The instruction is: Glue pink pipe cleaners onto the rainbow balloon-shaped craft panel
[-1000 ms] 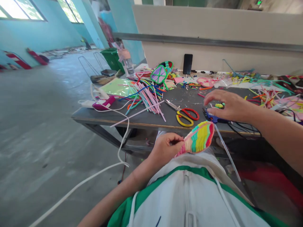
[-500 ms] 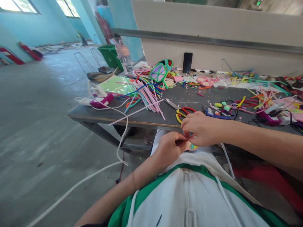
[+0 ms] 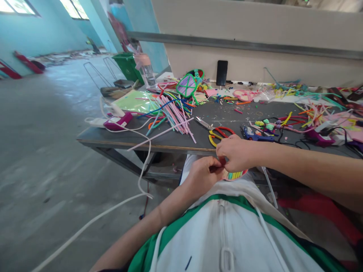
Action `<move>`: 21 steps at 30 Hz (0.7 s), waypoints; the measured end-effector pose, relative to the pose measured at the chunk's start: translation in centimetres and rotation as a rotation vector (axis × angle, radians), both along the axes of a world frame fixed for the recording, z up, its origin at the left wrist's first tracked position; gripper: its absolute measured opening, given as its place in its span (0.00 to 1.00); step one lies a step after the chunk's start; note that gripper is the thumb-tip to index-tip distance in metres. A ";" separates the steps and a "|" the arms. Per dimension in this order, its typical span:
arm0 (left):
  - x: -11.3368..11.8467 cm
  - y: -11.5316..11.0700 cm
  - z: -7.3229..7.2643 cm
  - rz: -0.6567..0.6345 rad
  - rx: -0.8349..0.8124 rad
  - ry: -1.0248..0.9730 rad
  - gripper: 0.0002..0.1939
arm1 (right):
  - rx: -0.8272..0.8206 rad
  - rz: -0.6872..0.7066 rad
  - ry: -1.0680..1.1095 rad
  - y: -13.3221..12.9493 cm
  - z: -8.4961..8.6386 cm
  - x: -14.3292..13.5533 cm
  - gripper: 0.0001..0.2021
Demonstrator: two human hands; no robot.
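Observation:
Over my lap, just below the table edge, my left hand [image 3: 202, 174] and my right hand [image 3: 234, 153] meet with their fingertips pinched together. Between and below them shows a striped craft piece [image 3: 236, 175] in yellow, green and red, with a pinkish edge. Both hands are closed at its near left part; my fingers hide the exact spot they pinch. Scissors [image 3: 217, 134] with red and yellow handles lie on the table just beyond my right hand. A blue glue gun [image 3: 256, 137] rests to the right, above my right forearm.
Pink pipe cleaners [image 3: 176, 115] lie heaped on the dark table [image 3: 202, 141], one reaching past its front edge. A purple power strip [image 3: 118, 121] sits at the left corner, its white cable [image 3: 93, 217] trailing to the floor. A phone [image 3: 222, 73] and water bottle [image 3: 147, 71] stand behind.
More of the striped craft piece shows to the right below my right hand. Both hands stay pinched together in nearly the same place. The view has shifted slightly.

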State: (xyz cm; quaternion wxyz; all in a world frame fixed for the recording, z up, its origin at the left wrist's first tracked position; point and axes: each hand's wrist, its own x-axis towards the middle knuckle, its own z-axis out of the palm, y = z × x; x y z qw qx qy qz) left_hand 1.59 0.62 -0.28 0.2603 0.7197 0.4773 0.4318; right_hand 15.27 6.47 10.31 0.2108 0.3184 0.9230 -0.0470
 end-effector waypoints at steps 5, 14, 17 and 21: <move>-0.5 0.4 -0.1 -0.037 -0.104 0.000 0.02 | -0.057 -0.031 -0.008 0.3 -0.1 0.0 0.12; -2.5 0.0 0.9 -0.126 -0.067 0.071 0.03 | -0.136 -0.134 0.042 1.5 -0.6 1.0 0.14; -2.9 -0.5 0.6 -0.188 0.052 0.164 0.05 | -0.138 -0.142 0.053 1.8 -0.7 1.4 0.13; -2.8 -0.7 0.2 -0.194 0.149 0.305 0.12 | -0.157 -0.155 0.051 1.9 -0.4 1.5 0.14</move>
